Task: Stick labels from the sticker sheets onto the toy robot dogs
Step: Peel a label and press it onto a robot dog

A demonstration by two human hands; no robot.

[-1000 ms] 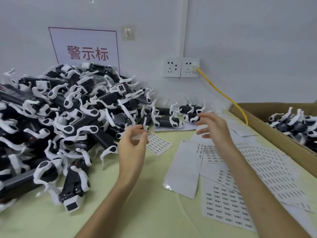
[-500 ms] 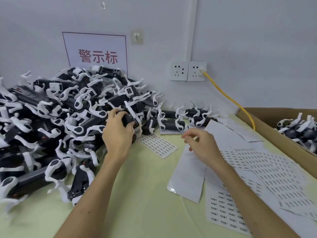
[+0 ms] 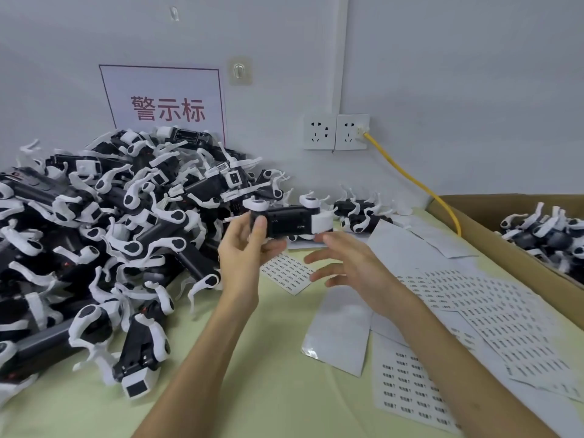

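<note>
nearest: sticker sheets [image 3: 493,298] overlapping on pale green table [image 3: 252,390]. above them: right hand [image 3: 350,263], fingers released and spread; left hand [image 3: 243,245] grasping toy dog [image 3: 287,221] by one end, clear of the table. risk: dog slipping from that one-ended hold; label landing crooked. beyond: heap of dogs [image 3: 110,232], cardboard box [image 3: 474,229], white wall [image 3: 458,74] with sign [image 3: 164,102], sockets [image 3: 335,131].

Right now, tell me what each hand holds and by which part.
The left hand grips a toy robot dog by the black body's end away from its white block. The right hand, fingers spread below it, holds nothing.
</note>
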